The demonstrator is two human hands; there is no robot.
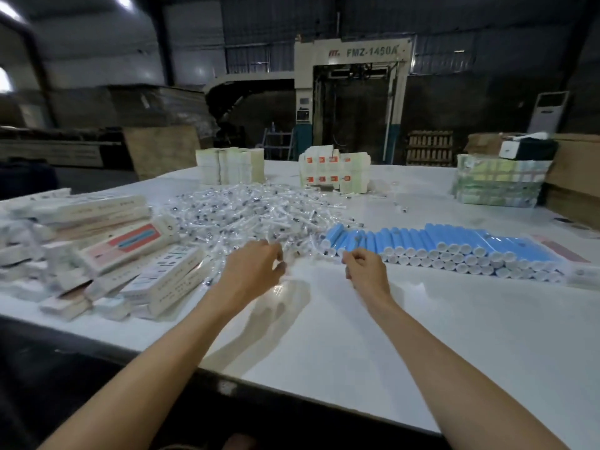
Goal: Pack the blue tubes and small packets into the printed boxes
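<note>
Blue tubes lie just right of the right hand; small packets border the left hand; both hands curled, contents unclear.

On my feed, a white table filled the foreground. Behind its far edge stood a tall cream machine marked FMZ-1450A, with stacked wooden pallets and a white floor-standing air conditioner to its right, and a plywood board standing at left.
</note>
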